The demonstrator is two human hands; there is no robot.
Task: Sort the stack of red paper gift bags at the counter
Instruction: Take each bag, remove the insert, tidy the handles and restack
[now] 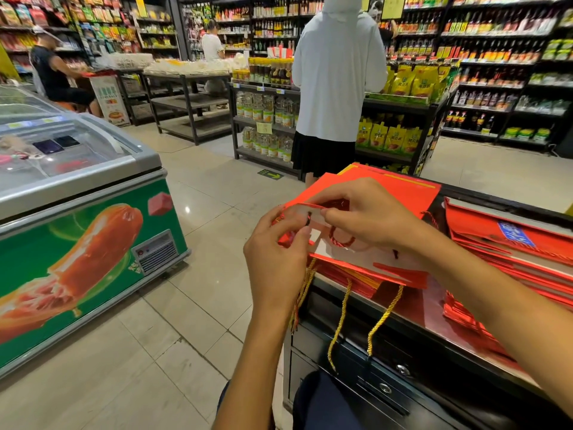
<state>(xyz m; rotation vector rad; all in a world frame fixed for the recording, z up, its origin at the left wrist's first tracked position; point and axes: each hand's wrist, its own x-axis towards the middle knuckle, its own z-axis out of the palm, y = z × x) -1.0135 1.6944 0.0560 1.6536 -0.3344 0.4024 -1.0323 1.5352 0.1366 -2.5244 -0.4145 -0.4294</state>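
Note:
A flat red paper gift bag (403, 190) lies tilted above a pile of red bags (366, 274) on the black counter (356, 305). My left hand (276, 252) pinches the bag's white inner top edge (313, 212) at the left. My right hand (366, 212) pinches the same edge and the red cord handle (341, 242) from the right. Yellow cord handles (341, 324) hang from the pile over the counter's front. A second stack of red bags (508, 240) lies to the right, one with a blue label.
A chest freezer (80, 193) with a sausage picture stands at the left across a tiled aisle. A person in a white hooded top (335, 79) stands just beyond the counter, facing shelves of bottles. Two more people are at the far left and back. Counter drawers (384, 386) are below.

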